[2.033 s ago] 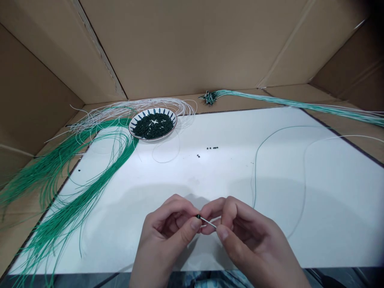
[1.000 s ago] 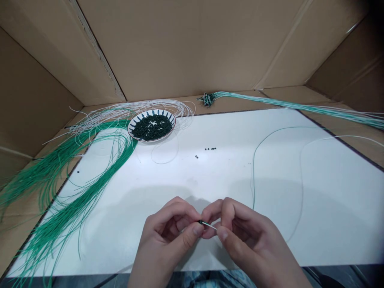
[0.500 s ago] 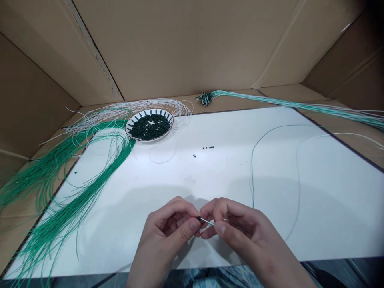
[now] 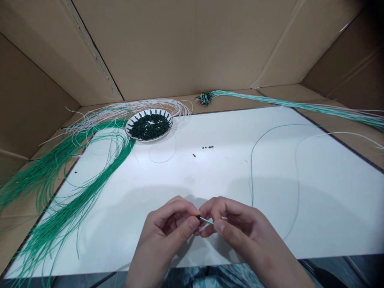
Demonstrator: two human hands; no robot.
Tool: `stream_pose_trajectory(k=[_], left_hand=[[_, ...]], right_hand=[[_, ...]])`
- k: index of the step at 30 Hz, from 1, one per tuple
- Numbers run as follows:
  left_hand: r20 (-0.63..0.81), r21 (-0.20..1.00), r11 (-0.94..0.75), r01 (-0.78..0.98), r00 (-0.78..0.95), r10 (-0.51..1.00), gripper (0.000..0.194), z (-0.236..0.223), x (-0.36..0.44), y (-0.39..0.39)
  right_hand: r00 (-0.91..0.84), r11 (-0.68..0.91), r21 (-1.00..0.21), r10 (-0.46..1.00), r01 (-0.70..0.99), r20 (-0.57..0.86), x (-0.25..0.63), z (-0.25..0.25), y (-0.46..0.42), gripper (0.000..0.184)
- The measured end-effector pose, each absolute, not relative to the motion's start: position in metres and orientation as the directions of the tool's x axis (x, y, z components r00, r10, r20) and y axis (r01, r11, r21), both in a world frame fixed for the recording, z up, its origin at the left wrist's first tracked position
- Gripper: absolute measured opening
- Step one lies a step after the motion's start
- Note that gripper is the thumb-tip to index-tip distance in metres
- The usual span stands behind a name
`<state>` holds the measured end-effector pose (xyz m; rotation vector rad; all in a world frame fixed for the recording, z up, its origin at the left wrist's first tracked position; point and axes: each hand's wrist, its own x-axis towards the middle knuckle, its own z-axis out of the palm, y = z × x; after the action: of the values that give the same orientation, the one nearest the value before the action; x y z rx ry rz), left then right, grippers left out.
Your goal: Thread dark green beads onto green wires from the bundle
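Observation:
My left hand (image 4: 163,232) pinches a tiny dark green bead (image 4: 198,217) between thumb and fingertips. A thin pale wire (image 4: 206,219) runs from that bead to the right, into the fingers of my right hand (image 4: 249,234), which grips it close to the bead. Both hands are held together just above the near edge of a white board (image 4: 180,180). The wire's far end is hidden behind my right fingers.
A blue-patterned plate (image 4: 149,111) holds a heap of dark beads (image 4: 149,126). Bundles of green wires (image 4: 90,196) and white wires (image 4: 126,106) lie left, a tied bundle (image 4: 205,98) at the back. Loose beads (image 4: 208,147) dot the board. Cardboard walls (image 4: 180,48) surround it.
The wire now lies closer to level, and my right fingers have shifted along it towards the bead. The whole scene has drifted slightly in view with my head.

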<state>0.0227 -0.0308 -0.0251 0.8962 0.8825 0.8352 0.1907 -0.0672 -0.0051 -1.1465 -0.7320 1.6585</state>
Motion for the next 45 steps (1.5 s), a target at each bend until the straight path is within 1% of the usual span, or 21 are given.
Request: stream_pose_trajectory(k=[2, 7, 10, 13, 17, 23, 29, 35, 41, 45], left_hand=[[-0.280, 0.895, 0.385, -0.227, 0.387, 0.879, 0.013, -0.025, 0.023, -0.031], [-0.295, 0.896, 0.391, -0.210, 0.376, 0.878, 0.015, -0.025, 0.022, -0.032], [-0.310, 0.893, 0.395, -0.215, 0.343, 0.887, 0.016, -0.024, 0.023, -0.032], [-0.308, 0.894, 0.393, -0.217, 0.339, 0.889, 0.019, -0.022, 0.023, -0.032], [-0.314, 0.894, 0.394, -0.215, 0.326, 0.892, 0.021, -0.020, 0.024, -0.033], [-0.325, 0.897, 0.392, -0.202, 0.297, 0.898, 0.020, -0.017, 0.025, -0.033], [-0.330, 0.903, 0.391, -0.180, 0.293, 0.897, 0.023, -0.016, 0.025, -0.032], [-0.333, 0.903, 0.390, -0.177, 0.281, 0.900, 0.020, -0.016, 0.024, -0.032], [-0.339, 0.902, 0.393, -0.178, 0.270, 0.901, 0.023, -0.016, 0.026, -0.032], [-0.344, 0.896, 0.400, -0.191, 0.268, 0.900, 0.025, -0.015, 0.026, -0.032]], right_hand=[[-0.097, -0.362, -0.855, 0.931, -0.371, -0.352, 0.190, -0.006, -0.067, 0.045], [-0.073, -0.369, -0.870, 0.928, -0.328, -0.366, 0.189, -0.004, -0.067, 0.031], [-0.059, -0.377, -0.871, 0.924, -0.316, -0.378, 0.189, -0.002, -0.066, 0.027], [-0.046, -0.384, -0.874, 0.920, -0.298, -0.389, 0.188, -0.001, -0.066, 0.027], [-0.013, -0.378, -0.890, 0.922, -0.257, -0.388, 0.187, 0.001, -0.065, 0.032], [0.022, -0.377, -0.902, 0.921, -0.212, -0.390, 0.185, 0.003, -0.067, 0.038], [0.033, -0.367, -0.912, 0.925, -0.182, -0.378, 0.184, 0.003, -0.068, 0.032], [0.028, -0.375, -0.915, 0.923, -0.146, -0.383, 0.184, 0.006, -0.068, 0.026], [0.092, -0.360, -0.927, 0.925, -0.102, -0.369, 0.180, 0.012, -0.067, 0.022], [0.111, -0.339, -0.933, 0.930, -0.118, -0.351, 0.179, 0.010, -0.067, 0.021]])
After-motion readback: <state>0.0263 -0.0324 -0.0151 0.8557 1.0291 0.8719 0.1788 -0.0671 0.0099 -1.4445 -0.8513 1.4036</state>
